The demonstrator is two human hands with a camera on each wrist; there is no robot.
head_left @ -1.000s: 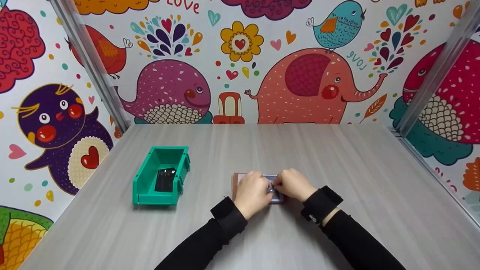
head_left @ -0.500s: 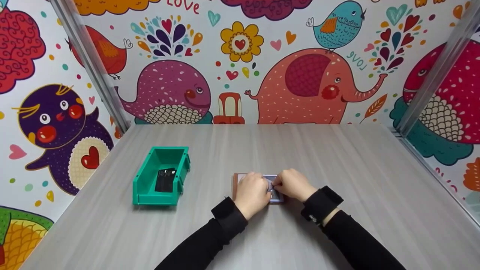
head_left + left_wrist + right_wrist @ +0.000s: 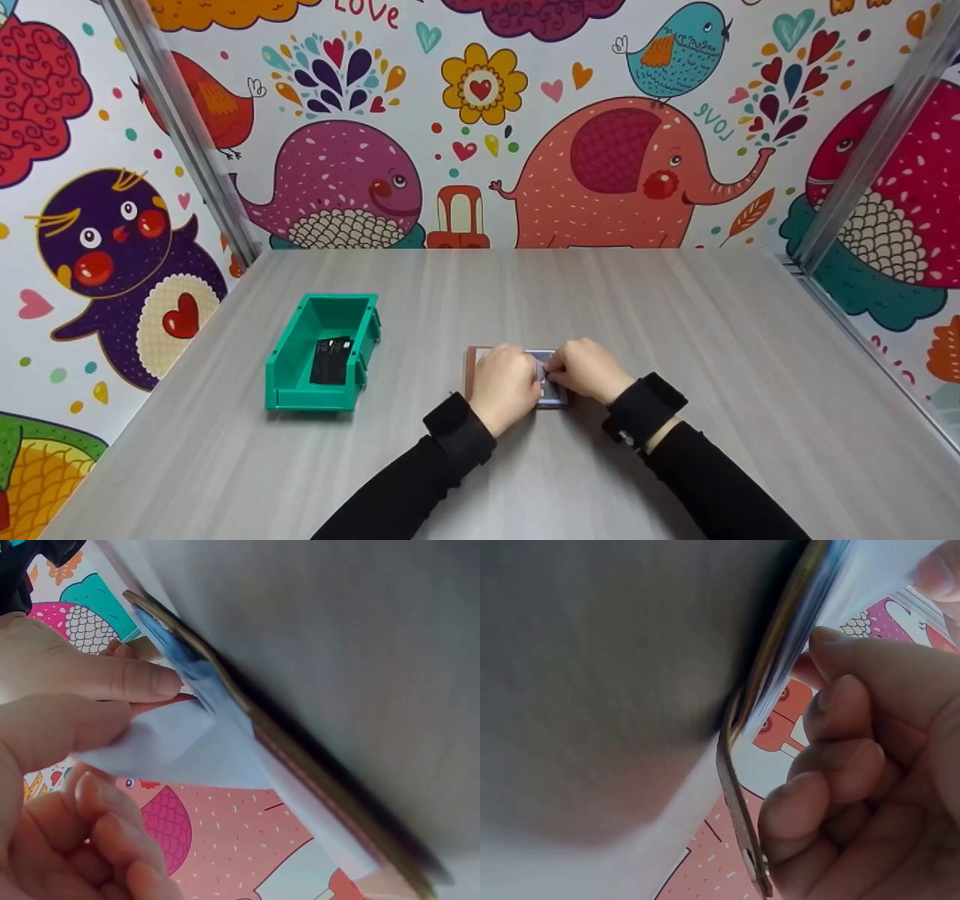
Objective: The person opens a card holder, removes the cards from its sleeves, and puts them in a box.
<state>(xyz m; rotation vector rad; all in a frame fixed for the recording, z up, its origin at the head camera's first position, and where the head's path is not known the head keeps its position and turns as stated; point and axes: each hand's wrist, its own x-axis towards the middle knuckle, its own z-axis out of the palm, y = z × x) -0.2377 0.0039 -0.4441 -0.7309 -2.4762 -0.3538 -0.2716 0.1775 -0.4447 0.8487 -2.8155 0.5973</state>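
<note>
A brown card holder [image 3: 470, 369] with pale, see-through sleeve pages lies open on the table under both hands. My left hand [image 3: 505, 390] pinches a whitish page [image 3: 187, 750] between thumb and fingers, raising it from the cover; its other fingers are curled. From the other side my right hand [image 3: 591, 370] bends in, thumb and index finger pinching at the page edges, the rest curled. The right wrist view shows the stack edge-on and a strap [image 3: 739, 802] with a snap hanging off the cover. Most of the pages are hidden by the hands in the head view.
A green bin [image 3: 311, 399] stands to the left on the table, with several black cards [image 3: 331, 361] in it. Colourful printed panels [image 3: 480, 150] enclose the table at the back and sides, with metal posts at the corners.
Both hands stay almost where they were over the card holder. The left thumb has shifted very slightly left, and the page's glare looks a little different.
</note>
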